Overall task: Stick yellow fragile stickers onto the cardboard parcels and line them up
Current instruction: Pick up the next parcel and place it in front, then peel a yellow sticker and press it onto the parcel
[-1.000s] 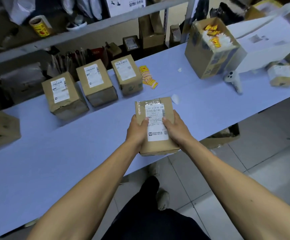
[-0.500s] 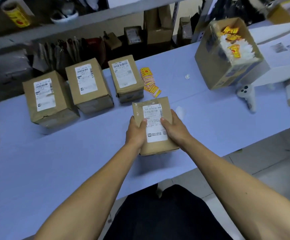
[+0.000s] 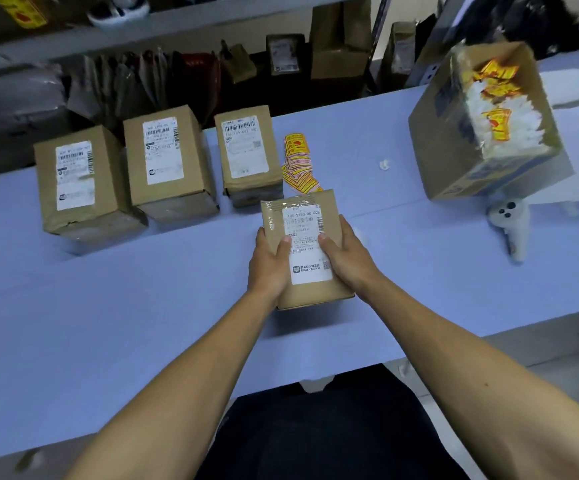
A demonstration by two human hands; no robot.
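Head camera, looking down: a brown cardboard parcel with a white shipping label (image 3: pixel 307 249) is held over the pale blue table (image 3: pixel 142 306), gripped on both sides. The left hand (image 3: pixel 269 265) curls round its left edge, thumb pressed on the label; the right hand (image 3: pixel 345 259) clasps the right edge likewise. The label's top line appears to read "100 S150-00 008", above a barcode and small Chinese print too fine to read.

Just beyond the parcel's far edge lies a loose strip of yellow-and-red fragile stickers (image 3: pixel 298 164), their wording illegible. Left of the strip, three brown cardboard parcels stand in a row along the table's far side: the nearest one (image 3: pixel 246 154), a middle one (image 3: pixel 166 164) and the leftmost (image 3: pixel 80 185), each with a white barcoded label facing up, the figures blurred.

To the right, a larger open cardboard box (image 3: pixel 454 140) holds white backing paper and more yellow stickers. Near it lies a white handheld controller (image 3: pixel 509 223).
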